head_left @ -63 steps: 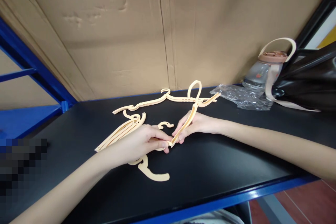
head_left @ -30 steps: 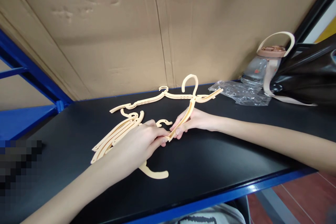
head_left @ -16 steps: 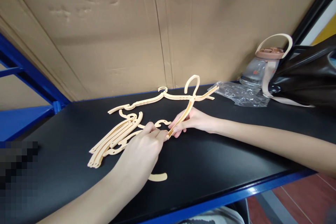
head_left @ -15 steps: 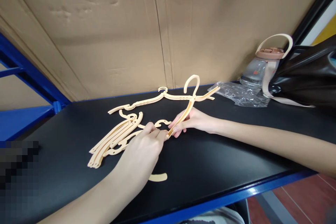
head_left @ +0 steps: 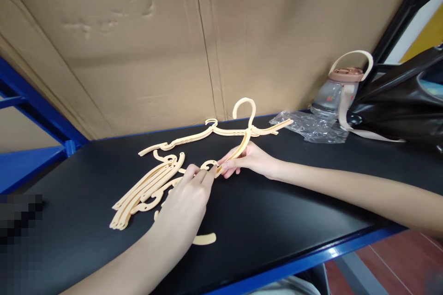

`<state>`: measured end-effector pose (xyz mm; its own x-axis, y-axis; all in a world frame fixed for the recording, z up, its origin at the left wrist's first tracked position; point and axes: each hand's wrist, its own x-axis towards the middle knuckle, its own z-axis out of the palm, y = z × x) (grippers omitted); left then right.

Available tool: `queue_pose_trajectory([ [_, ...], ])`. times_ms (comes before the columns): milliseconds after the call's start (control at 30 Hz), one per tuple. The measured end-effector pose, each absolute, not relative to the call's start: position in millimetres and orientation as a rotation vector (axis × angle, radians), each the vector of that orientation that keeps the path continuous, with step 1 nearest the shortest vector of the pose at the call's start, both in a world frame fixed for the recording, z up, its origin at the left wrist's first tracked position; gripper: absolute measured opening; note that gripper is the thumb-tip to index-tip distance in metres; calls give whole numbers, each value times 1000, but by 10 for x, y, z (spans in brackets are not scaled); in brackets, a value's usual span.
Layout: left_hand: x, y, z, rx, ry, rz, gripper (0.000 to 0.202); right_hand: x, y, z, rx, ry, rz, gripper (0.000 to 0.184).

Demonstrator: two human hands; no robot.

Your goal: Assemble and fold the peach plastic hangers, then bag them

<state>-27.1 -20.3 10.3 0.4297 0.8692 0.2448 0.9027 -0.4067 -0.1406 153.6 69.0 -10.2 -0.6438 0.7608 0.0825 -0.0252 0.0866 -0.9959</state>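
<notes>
A cream plastic clothes hanger (head_left: 238, 149) stands raised above the black table, hook upward. My right hand (head_left: 246, 160) is closed around its near arm, thumb on the grooved face. At the lower end of that arm my left hand (head_left: 190, 193) is closed, fingertips against the end; what else lies under them is hidden. Partly behind my left hand lies a hooked cream piece (head_left: 209, 163). To the left is a pile of loose hanger arms (head_left: 148, 189), and a short curved piece (head_left: 205, 239) lies nearer me. Another assembled hanger (head_left: 194, 136) lies behind.
Crumpled clear plastic wrap (head_left: 311, 128) lies at the right back beside a strapped water bottle (head_left: 334, 94). A black shiny bag (head_left: 398, 101) is at the far right. Cardboard (head_left: 145, 55) stands along the back, and the table (head_left: 263, 239) has a blue front edge.
The held hanger has turned slightly, its hook tipping left and its far arm reaching farther right. Both hands keep their places on it. The whole view has shifted a little.
</notes>
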Motion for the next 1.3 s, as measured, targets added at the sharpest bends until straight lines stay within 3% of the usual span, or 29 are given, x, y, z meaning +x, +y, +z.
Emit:
queue_pose_trajectory([
  [200,-388,-165,233,-2574,-1769,-625,28,1551,666,-75,-675,-1755,1628,35],
  [400,-453,-115,264,-2633,-2029,-907,34,1550,649,-53,-659,-1743,1678,48],
  [1000,-713,90,365,-2627,-2025,-1018,32,1554,725,-115,-727,-1688,1385,38],
  [1100,-734,117,391,-2610,-2036,-1072,28,1548,693,-128,-737,-1847,1200,35],
  [1300,-785,127,427,-2485,-2141,-1340,32,1538,593,-148,-794,-2424,308,33],
])
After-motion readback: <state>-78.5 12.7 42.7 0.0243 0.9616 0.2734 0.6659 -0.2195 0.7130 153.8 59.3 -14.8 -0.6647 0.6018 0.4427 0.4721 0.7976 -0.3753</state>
